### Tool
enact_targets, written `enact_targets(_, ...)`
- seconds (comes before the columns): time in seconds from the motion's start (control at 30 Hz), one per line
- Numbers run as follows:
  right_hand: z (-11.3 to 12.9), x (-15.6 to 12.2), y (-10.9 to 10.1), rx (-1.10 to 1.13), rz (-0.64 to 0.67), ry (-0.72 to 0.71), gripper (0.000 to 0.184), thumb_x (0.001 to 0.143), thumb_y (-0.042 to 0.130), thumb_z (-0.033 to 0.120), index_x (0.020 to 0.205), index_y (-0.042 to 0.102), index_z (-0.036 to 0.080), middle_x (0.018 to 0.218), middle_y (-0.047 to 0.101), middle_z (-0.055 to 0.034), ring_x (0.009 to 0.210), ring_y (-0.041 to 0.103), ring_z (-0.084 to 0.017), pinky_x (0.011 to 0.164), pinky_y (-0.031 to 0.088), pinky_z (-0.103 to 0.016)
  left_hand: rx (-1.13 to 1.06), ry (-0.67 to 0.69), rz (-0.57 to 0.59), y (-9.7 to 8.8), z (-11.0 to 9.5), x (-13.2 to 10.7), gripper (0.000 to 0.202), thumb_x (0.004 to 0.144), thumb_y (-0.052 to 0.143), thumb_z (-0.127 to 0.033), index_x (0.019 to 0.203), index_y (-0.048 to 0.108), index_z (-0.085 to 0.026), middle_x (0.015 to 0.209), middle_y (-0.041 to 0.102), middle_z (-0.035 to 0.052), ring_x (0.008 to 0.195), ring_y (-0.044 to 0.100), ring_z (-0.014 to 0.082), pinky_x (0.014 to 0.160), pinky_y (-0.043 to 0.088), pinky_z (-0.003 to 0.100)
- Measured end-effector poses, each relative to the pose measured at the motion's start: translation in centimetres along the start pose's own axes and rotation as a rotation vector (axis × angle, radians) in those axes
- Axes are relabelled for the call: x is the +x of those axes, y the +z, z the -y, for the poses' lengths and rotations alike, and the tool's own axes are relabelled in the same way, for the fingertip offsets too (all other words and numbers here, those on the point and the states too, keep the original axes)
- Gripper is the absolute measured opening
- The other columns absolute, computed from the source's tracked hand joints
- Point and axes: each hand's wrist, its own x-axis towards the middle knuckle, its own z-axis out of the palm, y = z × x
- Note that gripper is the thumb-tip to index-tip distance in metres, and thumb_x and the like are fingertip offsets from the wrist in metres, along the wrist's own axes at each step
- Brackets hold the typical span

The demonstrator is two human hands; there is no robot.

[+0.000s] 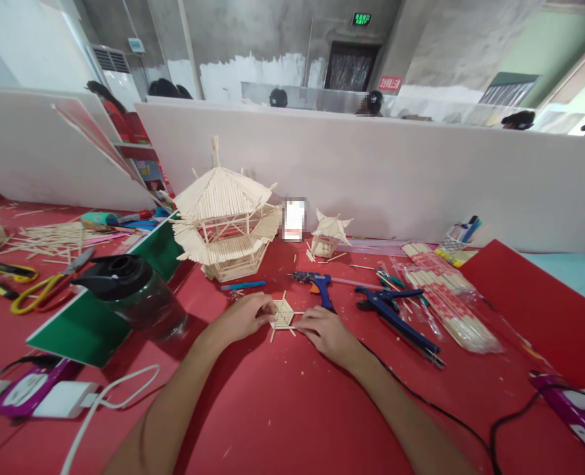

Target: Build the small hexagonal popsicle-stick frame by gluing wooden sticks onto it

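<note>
A small hexagonal frame of wooden sticks (283,315), patterned like a spider web, lies on the red table between my hands. My left hand (247,316) pinches its left edge, with the fingertips curled together there. On the other side, my right hand (326,332) has its fingers closed at the stick ends that jut out to the right. Just beyond the frame rests a blue glue gun (317,282) with an orange trigger. A blue stick (243,285) lies in front of the large wooden-stick pavilion (226,224).
A smaller stick pavilion (330,232) stands at the back. Blue cutters (396,320) and bagged sticks (458,303) lie right. At left are a dark water bottle (137,297), yellow-handled scissors (49,285), loose sticks and a white cable (87,422). A white partition (396,178) borders the back.
</note>
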Motion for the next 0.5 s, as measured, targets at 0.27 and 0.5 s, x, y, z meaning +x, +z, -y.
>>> enact_targets(0.27,0.05,0.09,0.19,0.004,-0.001,0.023,0.022,0.096,0.052,0.018,0.099,0.074,0.022,0.090,0.070,-0.0060,0.082,0.057,-0.018,0.076,0.045,-0.030,0.007,-0.028,0.006,0.10,-0.19,0.16,0.007,0.085,0.058,-0.025,0.084,0.061,-0.019,0.084,0.064,0.0025,0.075,0.057,0.0162,0.070,0.042,0.027)
enact_targets(0.5,0.30,0.16,0.27,-0.017,-0.022,0.028,0.022,0.096,0.053,0.019,0.097,0.074,0.021,0.085,0.069,-0.0059,0.079,0.058,-0.018,0.074,0.044,-0.030,0.004,-0.030,0.000,0.20,-0.38,0.17,0.004,0.084,0.059,-0.021,0.081,0.060,-0.019,0.082,0.064,0.0015,0.074,0.057,0.0155,0.068,0.041,0.026)
